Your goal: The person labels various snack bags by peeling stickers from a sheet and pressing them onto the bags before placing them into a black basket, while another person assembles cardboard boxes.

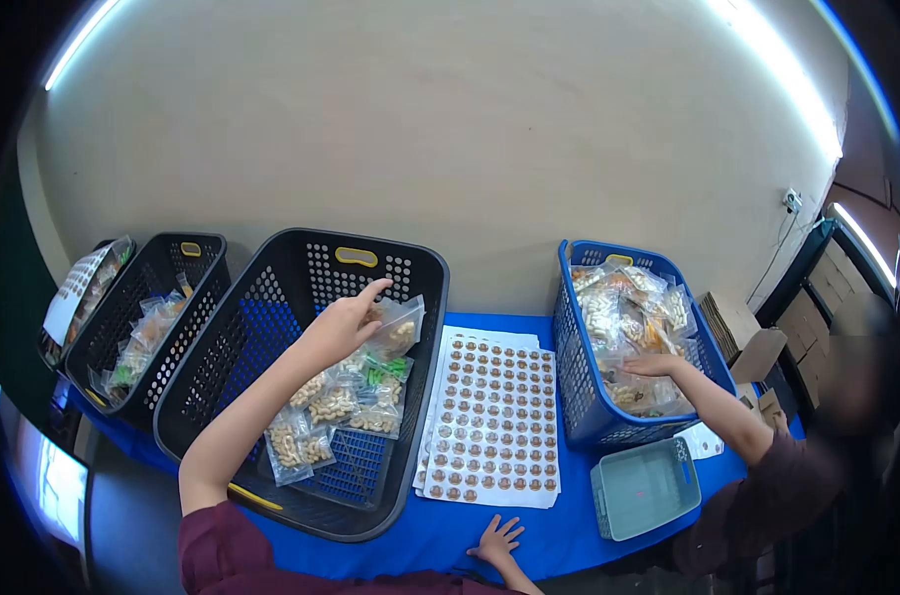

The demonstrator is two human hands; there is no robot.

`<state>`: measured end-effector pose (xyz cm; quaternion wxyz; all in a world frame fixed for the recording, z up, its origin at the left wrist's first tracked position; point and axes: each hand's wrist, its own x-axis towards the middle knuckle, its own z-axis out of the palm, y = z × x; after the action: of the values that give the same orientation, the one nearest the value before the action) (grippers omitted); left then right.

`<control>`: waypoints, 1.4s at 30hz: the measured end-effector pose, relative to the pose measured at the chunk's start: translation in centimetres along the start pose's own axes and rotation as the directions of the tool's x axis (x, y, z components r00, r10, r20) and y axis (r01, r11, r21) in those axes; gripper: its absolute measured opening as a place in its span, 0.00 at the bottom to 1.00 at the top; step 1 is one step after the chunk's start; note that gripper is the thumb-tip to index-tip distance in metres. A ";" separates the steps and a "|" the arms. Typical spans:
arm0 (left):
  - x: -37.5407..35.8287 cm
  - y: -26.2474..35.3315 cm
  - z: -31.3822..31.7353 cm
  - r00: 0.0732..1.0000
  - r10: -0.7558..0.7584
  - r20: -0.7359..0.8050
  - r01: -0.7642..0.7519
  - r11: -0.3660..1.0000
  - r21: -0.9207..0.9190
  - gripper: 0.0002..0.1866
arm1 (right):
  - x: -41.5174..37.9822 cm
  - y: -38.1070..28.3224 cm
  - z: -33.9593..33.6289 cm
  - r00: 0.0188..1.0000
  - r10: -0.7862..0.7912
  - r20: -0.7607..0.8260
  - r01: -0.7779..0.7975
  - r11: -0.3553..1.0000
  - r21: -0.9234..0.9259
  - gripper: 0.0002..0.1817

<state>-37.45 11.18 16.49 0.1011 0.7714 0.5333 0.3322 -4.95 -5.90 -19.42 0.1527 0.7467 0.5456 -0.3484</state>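
Note:
My left hand (343, 322) reaches into the large black basket (207, 367), its index finger stretched out. The thumb and other fingers are bent at the edge of a clear plastic bag (400, 329), which appears gripped; the fingers partly hide the contact. Below it in the basket lie several clear bags of pale pieces (333, 404), and one bag of green pieces (382, 378). My right hand (496, 541) rests on the blue tablecloth (450, 531) with fingers spread, holding nothing. It lies just below a sheet of round stickers (494, 421).
A co-worker's hand (652, 365) rests on bags in the blue basket (581, 382) at right. A grey-green bin (648, 496) stands before it. Another black basket (137, 322) with bags stands at left. Cardboard (757, 355) lies far right.

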 end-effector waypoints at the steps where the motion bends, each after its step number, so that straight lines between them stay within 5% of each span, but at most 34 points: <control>1: -0.8 0.8 -0.5 0.998 0.051 -0.043 -0.050 0.998 0.039 0.21 | -0.2 0.1 -0.2 1.000 -0.018 -0.014 0.018 1.000 0.007 0.61; 3: -2.6 2.2 -1.5 0.981 0.154 -0.120 -0.140 0.983 0.120 0.20 | -0.8 0.5 -0.2 0.997 -0.062 -0.042 0.063 0.998 0.023 0.59; 7: -5.5 2.6 -2.5 0.993 -0.115 -0.006 0.115 0.993 0.034 0.16 | -1.0 1.7 0.1 0.987 -0.147 -0.070 0.149 0.988 0.027 0.53; 11: -8.3 4.4 -4.0 0.986 -0.168 -0.015 0.167 0.985 -0.048 0.16 | -2.0 2.5 -1.5 0.974 -0.214 -0.072 0.216 0.976 0.016 0.48; 12: -8.9 5.4 -4.6 0.961 -0.276 0.008 0.276 0.959 -0.058 0.16 | -2.4 2.8 -1.9 0.970 -0.229 -0.076 0.231 0.973 0.013 0.46; 15: -10.4 6.5 -5.2 0.969 -0.121 -0.218 0.118 0.993 -0.026 0.14 | 1.7 5.6 -1.5 0.906 -0.424 -0.003 0.413 0.881 0.229 0.38; 17: -11.5 9.7 -5.4 0.945 -0.076 -0.317 0.063 0.997 -0.050 0.10 | -2.6 4.3 -4.9 0.876 -0.482 -0.022 0.388 0.676 0.626 0.30; 20: -13.6 13.2 -2.0 0.907 0.149 -0.393 -0.166 0.986 -0.009 0.08 | -8.1 1.7 -10.3 0.738 -0.672 0.060 0.191 0.294 0.937 0.26; 23: -15.9 15.3 5.4 0.859 0.463 -0.217 -0.456 0.886 0.086 0.09 | -15.7 -2.1 -15.2 0.496 -0.864 -0.085 -0.103 -0.155 0.983 0.22; 24: -16.6 16.1 8.5 0.864 0.492 -0.103 -0.497 0.868 -0.022 0.08 | -17.1 -2.5 -15.8 0.425 -0.892 -0.154 -0.230 -0.271 0.935 0.21; 25: -17.5 16.7 11.0 0.850 0.526 0.007 -0.521 0.843 -0.132 0.08 | -16.8 -2.4 -15.5 0.515 -0.835 -0.193 -0.089 -0.277 0.957 0.20; 27: -19.6 17.5 13.9 0.776 0.602 0.187 -0.613 0.790 0.002 0.09 | -15.5 -2.1 -15.3 0.651 -0.696 -0.303 0.199 -0.229 0.953 0.19; 28: -20.2 17.4 14.7 0.772 0.596 0.220 -0.572 0.803 -0.168 0.11 | -15.1 -1.7 -15.3 0.720 -0.629 -0.293 0.260 -0.146 0.954 0.18; 31: -21.6 16.4 14.5 0.867 0.477 0.146 -0.352 0.793 -0.498 0.13 | -14.7 -0.3 -15.1 0.715 -0.612 -0.337 0.183 -0.302 0.936 0.17; 32: -22.0 16.1 14.2 0.946 0.312 0.087 -0.234 0.844 -0.483 0.16 | -15.3 0.0 -15.2 0.713 -0.606 -0.354 0.196 -0.312 0.929 0.17; 35: -21.9 17.1 14.3 0.957 -0.289 0.019 0.211 0.649 -0.731 0.19 | -15.2 1.2 -14.4 0.644 -0.734 -0.215 0.189 -0.119 0.975 0.18; 39: -22.5 16.7 15.5 0.859 -0.365 0.359 0.506 0.494 -0.707 0.19 | -14.4 -0.4 -12.6 0.544 -0.837 0.063 0.418 0.335 0.844 0.18; 40: -22.6 16.5 15.2 0.956 -0.259 0.139 0.286 0.715 -0.638 0.14 | -13.4 -0.3 -12.1 0.565 -0.822 0.069 0.470 0.390 0.792 0.19; 42: -23.3 15.5 14.0 0.952 -0.300 0.057 0.231 0.585 -0.777 0.16 | -10.5 -0.2 -10.7 0.606 -0.791 0.078 0.558 0.493 0.667 0.20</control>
<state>-22.02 -13.14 4.35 0.4500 0.5497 0.4504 0.5408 -3.01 -6.75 -4.56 -0.1342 0.3907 0.6233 -0.6639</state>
